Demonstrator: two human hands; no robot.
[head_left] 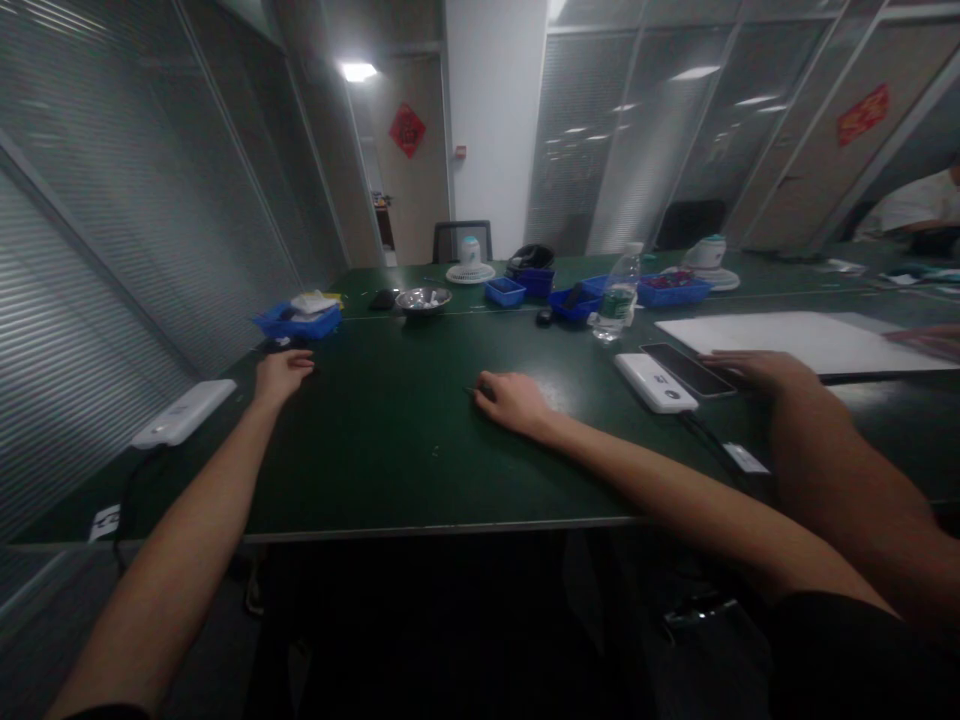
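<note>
Resting on bench [390,440]: left hand [283,375] loose, empty, nr blue tray [296,322]. Right hand [517,402] curled at small dark item [474,390], poss. pen; grip unclear. Another person's hand [757,368] flat by phone [686,368].

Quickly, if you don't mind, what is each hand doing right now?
Left hand: open, on the table, empty.
Right hand: touching a small dark item; grip cannot be told.

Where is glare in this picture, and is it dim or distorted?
Head view: dim overall; the white ceiling lamp is blown out; a faint sheen lies on the dark green table; wide-angle stretch leans the glass partition walls outward.
</note>
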